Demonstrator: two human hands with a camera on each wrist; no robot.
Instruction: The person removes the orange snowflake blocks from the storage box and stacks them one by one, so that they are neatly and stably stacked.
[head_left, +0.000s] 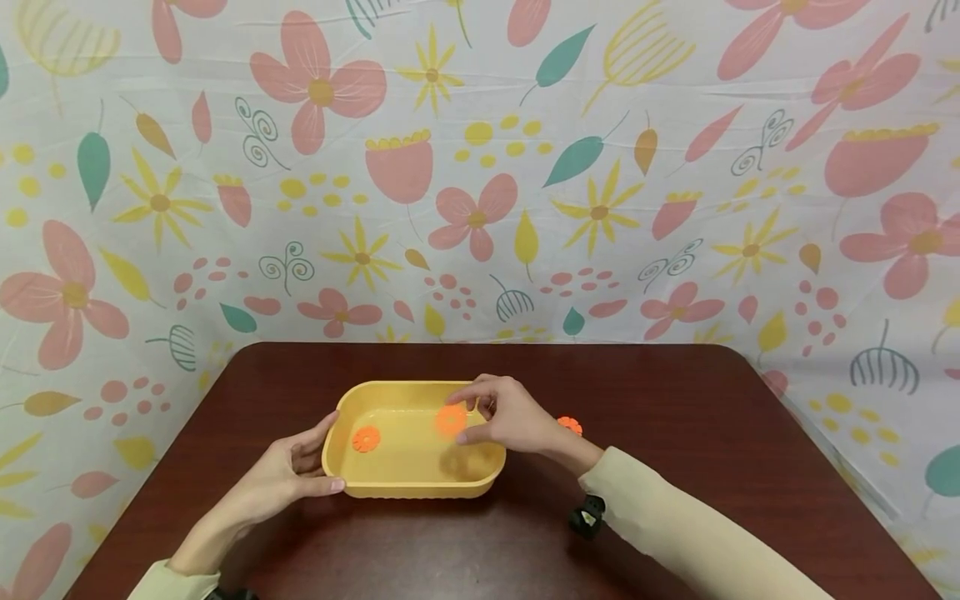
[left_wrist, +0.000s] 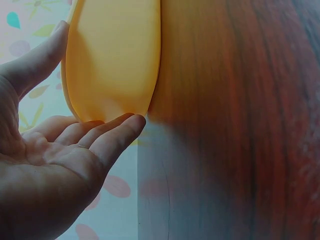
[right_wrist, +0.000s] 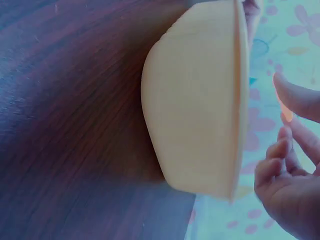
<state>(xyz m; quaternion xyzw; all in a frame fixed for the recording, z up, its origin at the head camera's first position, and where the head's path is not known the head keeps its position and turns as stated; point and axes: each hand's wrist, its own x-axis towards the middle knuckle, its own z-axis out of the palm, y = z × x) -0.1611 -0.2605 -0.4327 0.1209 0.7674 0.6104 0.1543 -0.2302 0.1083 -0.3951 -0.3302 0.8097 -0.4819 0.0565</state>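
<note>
A yellow plastic basin (head_left: 408, 489) with rounded corners stands on the table. At its left end my left hand (head_left: 276, 479) holds it, thumb at the near corner and fingers along the end wall. My right hand (head_left: 513, 415) is over the basin's right side, pinching an orange notched disc (head_left: 451, 422) between thumb and fingertips. In the right wrist view that disc (right_wrist: 285, 106) shows edge-on, above the rim. Another orange notched disc (head_left: 366, 439) lies inside the basin on the left.
An orange notched piece (head_left: 570, 425) lies on the table right of the basin, partly hidden behind the right wrist. The dark wooden table (head_left: 637, 392) ends at the back against a floral cloth (head_left: 480, 275).
</note>
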